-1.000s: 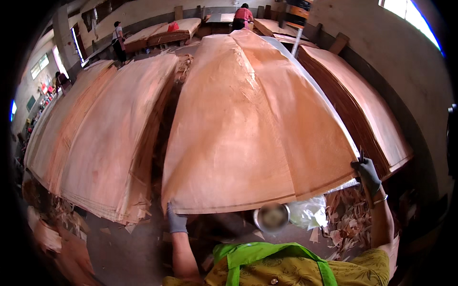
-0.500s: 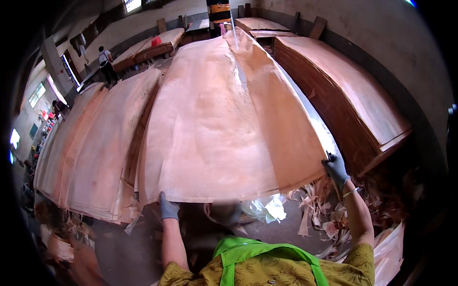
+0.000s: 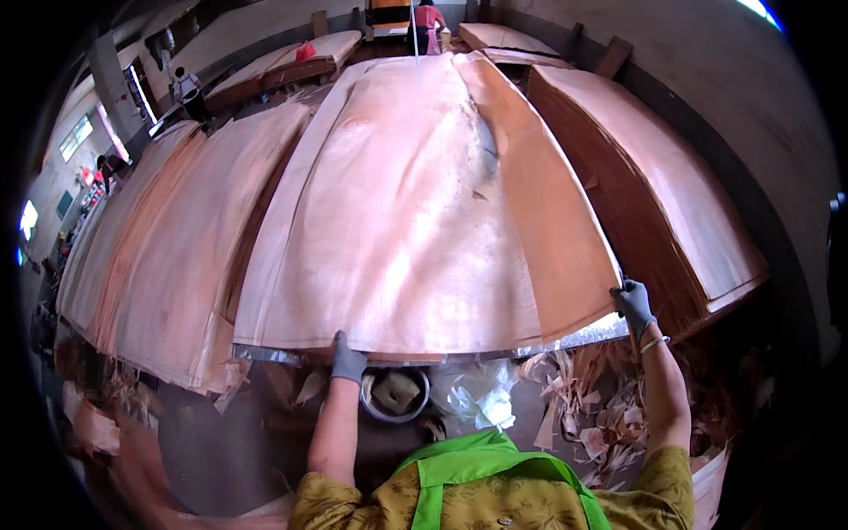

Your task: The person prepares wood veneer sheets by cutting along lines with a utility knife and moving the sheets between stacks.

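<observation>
A broad, thin wood veneer sheet [image 3: 380,247] stretches away in front of me, pale pink with low ripples. Along its right side runs a darker orange-brown strip of veneer [image 3: 565,265]. My left hand [image 3: 350,358], in a grey glove, is closed on the near edge, left of its middle, thumb on top. At the near right corner my right hand [image 3: 633,307], also gloved, pinches the edge; its fingertips are partly hidden. A shiny metallic edge [image 3: 592,332] shows beneath the near right side. A greyish gap lies between pale sheet and strip farther back.
Veneer stacks stand to the left [image 3: 208,238] and right [image 3: 662,168]. Below the near edge are a round bucket [image 3: 426,402], a white plastic bag [image 3: 495,406] and veneer scraps [image 3: 609,424] on the floor. A person in pink [image 3: 428,22] is at the far end, another [image 3: 188,88] at far left.
The veneer's near edge has shifted left and lies flatter, with the metallic edge now showing below. Both hands keep their hold. The bucket and the far person in pink show more fully.
</observation>
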`<state>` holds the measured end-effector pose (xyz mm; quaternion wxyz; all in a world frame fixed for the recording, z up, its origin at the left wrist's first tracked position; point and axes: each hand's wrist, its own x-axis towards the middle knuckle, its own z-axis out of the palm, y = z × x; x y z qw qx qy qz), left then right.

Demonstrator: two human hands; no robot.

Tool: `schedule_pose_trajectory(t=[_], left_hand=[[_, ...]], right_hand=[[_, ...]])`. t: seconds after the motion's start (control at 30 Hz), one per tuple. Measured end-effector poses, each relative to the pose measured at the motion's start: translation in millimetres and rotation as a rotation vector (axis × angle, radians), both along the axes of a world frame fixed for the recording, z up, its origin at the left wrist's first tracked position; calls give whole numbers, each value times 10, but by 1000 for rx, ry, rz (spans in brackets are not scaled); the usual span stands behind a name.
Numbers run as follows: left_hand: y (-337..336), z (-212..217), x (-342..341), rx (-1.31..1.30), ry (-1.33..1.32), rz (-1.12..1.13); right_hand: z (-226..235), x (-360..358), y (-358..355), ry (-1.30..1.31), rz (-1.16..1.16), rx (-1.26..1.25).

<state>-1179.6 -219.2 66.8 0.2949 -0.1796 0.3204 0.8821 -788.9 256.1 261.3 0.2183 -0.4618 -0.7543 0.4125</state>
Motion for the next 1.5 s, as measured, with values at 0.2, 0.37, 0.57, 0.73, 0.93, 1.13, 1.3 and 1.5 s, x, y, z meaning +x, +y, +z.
schedule_pose_trajectory(t=[0.2, 0.37, 0.57, 0.73, 0.93, 1.13, 1.3, 1.5], left_hand=[[637, -133, 66, -83, 67, 48], [994, -151, 223, -134, 127, 136], [1888, 305, 1152, -593, 195, 445], [2022, 286, 1526, -674, 297, 187], [1892, -236, 1502, -498, 261, -6], [1976, -532, 1389, -541, 272, -81], [1730, -669, 1201, -859, 708, -159], [1914, -643, 1361, -849, 671, -190]], right_hand=[[-152, -225, 598, 76, 38, -127], [-414, -201, 1299, 137, 89, -292], [-1265, 1005, 1864, -141, -1, -273], [-1829, 2057, 1215, -443, -77, 325], [-1785, 2844, 187, -368, -132, 173], [-1808, 2508, 492, -353, -60, 267], [-1927, 1739, 819, -63, -88, 118], [-1833, 1652, 911, 244, -164, -509]])
